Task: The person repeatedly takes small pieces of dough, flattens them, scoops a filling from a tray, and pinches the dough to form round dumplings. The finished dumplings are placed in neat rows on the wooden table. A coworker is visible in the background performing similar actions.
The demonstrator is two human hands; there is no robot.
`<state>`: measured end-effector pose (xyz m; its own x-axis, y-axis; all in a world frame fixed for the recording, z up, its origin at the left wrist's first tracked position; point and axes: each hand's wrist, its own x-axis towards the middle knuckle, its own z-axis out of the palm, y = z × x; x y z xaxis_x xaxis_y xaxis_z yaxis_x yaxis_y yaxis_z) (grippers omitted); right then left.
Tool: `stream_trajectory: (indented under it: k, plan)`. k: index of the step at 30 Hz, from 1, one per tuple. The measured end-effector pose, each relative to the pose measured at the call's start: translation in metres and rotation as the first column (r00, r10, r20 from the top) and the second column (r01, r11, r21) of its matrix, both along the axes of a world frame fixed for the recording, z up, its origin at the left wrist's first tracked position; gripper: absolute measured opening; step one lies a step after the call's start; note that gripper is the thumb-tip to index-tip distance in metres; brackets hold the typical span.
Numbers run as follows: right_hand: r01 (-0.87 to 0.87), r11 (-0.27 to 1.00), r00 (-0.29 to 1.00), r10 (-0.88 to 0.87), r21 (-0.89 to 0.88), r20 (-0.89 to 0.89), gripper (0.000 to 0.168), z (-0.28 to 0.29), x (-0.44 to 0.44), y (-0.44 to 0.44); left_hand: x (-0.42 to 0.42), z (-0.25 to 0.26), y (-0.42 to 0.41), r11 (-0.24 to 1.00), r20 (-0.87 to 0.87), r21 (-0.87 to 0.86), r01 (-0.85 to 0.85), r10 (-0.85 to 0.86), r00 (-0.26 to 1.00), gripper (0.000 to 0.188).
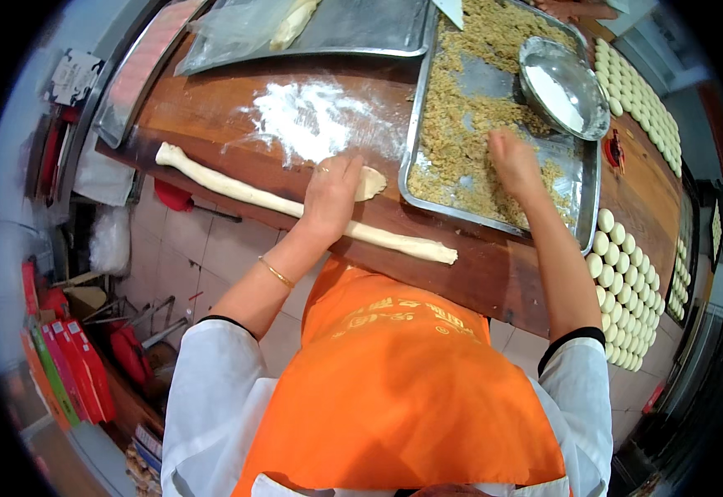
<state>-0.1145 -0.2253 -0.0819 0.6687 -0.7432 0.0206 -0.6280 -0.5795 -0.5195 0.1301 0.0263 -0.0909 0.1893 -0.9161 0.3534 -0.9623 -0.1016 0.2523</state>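
Note:
A long rope of dough [237, 188] lies along the near edge of the wooden table [193, 105]. My left hand [331, 192] is over the rope, with a flattened piece of dough [371, 183] at its fingers; whether it grips the piece is hidden. Past it, white flour [311, 121] is spread on the wood. My right hand [510, 158] is over a metal tray [492, 218] of yellowish crumbly filling [454, 146], its fingers curled; what they hold cannot be made out. A metal bowl [563, 87] with white powder rests on the tray.
Rows of round dough pieces [622, 267] stand at the table's right, more [638, 99] farther back. A metal tray [374, 28] with plastic and dough lies at the back, a pink-filled tray [150, 56] at the left. Another person's hand [576, 9] shows beyond the filling tray.

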Motion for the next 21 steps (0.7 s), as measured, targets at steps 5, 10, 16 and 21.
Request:
stream_trajectory:
  k: [5, 10, 16, 21]
  plan:
    - [-0.054, 0.955, 0.962, -0.029, 0.292, 0.273, 0.039, 0.025, 0.006, 0.014, 0.033, 0.013, 0.009, 0.975, -0.190, 0.050, -0.215, 0.221, 0.957, 0.013]
    - [-0.022, 0.986, 0.984, -0.008, 0.167, 0.178, 0.032, 0.011, -0.001, 0.013, 0.091, 0.005, -0.009, 0.958, -0.255, 0.116, -0.261, 0.282, 0.925, 0.015]
    - [-0.005, 0.946, 0.889, -0.144, 0.323, 0.435, 0.032, 0.022, 0.007, 0.014, 0.102, 0.012, -0.038, 0.931, -0.957, -0.120, -0.344, -0.016, 0.291, 0.010]
    - [0.090, 0.976, 0.872, -0.174, 0.200, 0.458, 0.035, 0.021, 0.003, 0.011, 0.040, 0.055, -0.061, 0.968, -0.883, -0.143, -0.209, -0.220, -0.415, 0.049]
